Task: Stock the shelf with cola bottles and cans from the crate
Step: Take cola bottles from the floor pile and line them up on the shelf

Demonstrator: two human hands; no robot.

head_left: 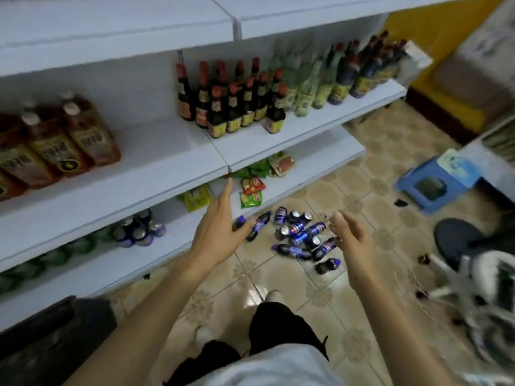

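Observation:
Several blue cola cans [298, 229] and small dark cola bottles [292, 250] lie scattered in a heap on the tiled floor beside the white shelf unit [156, 188]. Another bottle [257, 225] lies at the heap's left edge. A few blue cans [142, 229] stand on the lowest shelf. My left hand [216, 229] hangs above the heap's left side, fingers straight, holding nothing. My right hand [352, 240] hovers over the heap's right side, fingers loosely bent and empty. No crate shows in the view.
Dark sauce bottles [234, 104] and amber bottles [55, 140] fill the middle shelf. Snack packets [250, 188] lie on the shelf below. A blue plastic stool [434, 185] stands at the right, a black round object [457, 240] nearer. My legs and shoe [271, 295] are below.

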